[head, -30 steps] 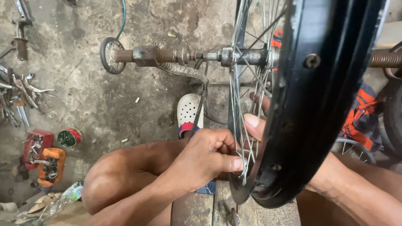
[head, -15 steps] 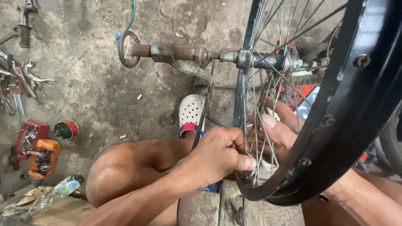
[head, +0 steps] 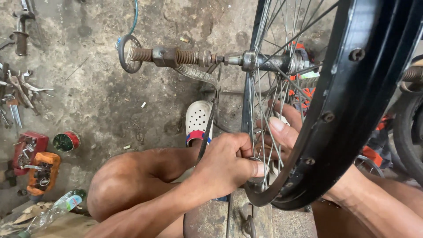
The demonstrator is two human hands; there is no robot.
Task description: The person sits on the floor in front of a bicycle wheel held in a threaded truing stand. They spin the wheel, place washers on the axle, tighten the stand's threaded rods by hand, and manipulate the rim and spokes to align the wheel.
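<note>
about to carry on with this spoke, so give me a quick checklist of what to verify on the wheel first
1. Left hand pinching at the black rim by a spoke: ok.
2. Right hand behind the spokes, steadying the rim: ok.
3. Hub seated on the threaded axle: ok.
4. Small tool in the left fingers: cannot tell.
5. Spoke tension: cannot tell.
</note>
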